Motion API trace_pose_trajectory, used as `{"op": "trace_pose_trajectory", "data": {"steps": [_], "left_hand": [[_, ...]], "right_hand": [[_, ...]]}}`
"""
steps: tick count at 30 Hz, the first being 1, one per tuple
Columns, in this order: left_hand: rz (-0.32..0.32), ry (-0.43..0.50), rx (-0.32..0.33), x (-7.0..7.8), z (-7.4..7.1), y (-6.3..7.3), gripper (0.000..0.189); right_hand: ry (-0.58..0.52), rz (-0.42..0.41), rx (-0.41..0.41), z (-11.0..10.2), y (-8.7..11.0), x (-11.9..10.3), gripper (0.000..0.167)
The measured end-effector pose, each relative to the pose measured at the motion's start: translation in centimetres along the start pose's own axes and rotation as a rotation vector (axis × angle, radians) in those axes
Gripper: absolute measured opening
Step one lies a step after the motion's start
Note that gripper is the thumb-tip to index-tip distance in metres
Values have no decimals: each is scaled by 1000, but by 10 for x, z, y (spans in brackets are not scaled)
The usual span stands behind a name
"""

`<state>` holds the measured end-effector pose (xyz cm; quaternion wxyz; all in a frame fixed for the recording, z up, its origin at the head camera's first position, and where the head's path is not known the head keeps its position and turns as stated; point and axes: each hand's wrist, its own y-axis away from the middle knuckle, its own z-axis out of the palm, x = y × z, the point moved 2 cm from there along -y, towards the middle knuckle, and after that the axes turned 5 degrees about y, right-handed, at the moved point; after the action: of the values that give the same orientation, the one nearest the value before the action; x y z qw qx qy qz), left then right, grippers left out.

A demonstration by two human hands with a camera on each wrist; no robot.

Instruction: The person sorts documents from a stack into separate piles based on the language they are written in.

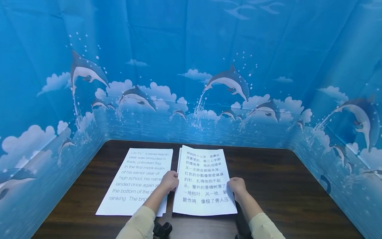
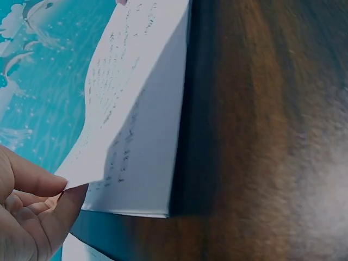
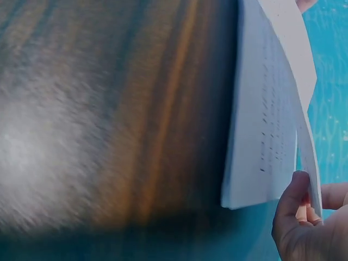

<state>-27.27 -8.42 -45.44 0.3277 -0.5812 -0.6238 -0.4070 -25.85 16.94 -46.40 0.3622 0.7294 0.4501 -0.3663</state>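
Note:
A sheet of paper [image 1: 206, 179] printed with Chinese text is held by its two side edges. My left hand [image 1: 169, 181] pinches the left edge between thumb and fingers. On the opposite edge, my right hand [image 1: 237, 186] has its thumb and fingers closed on the paper. Both wrist views show the sheet bowed and raised off a lower printed stack of paper [image 2: 149, 168], whose near corner lies exposed. In the right wrist view, the stack's side [image 3: 253, 141] shows beneath the lifted sheet.
Left of the hands lies another paper stack [image 1: 131, 179] with English text, partly covered by the left forearm. Everything sits on a dark wooden table [image 1: 274, 179]. A blue dolphin-print curtain [image 1: 191, 49] encloses the back and sides.

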Motion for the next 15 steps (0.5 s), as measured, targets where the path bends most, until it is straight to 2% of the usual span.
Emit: {"op": "trace_pose_trajectory", "data": {"steps": [7, 15], "left_hand": [[3, 38, 4, 12, 2, -4, 37], [7, 40, -5, 31, 12, -6, 33]], "right_hand": [[-26, 24, -6, -17, -4, -8, 27], [-32, 33, 11, -40, -3, -15, 29]]}}
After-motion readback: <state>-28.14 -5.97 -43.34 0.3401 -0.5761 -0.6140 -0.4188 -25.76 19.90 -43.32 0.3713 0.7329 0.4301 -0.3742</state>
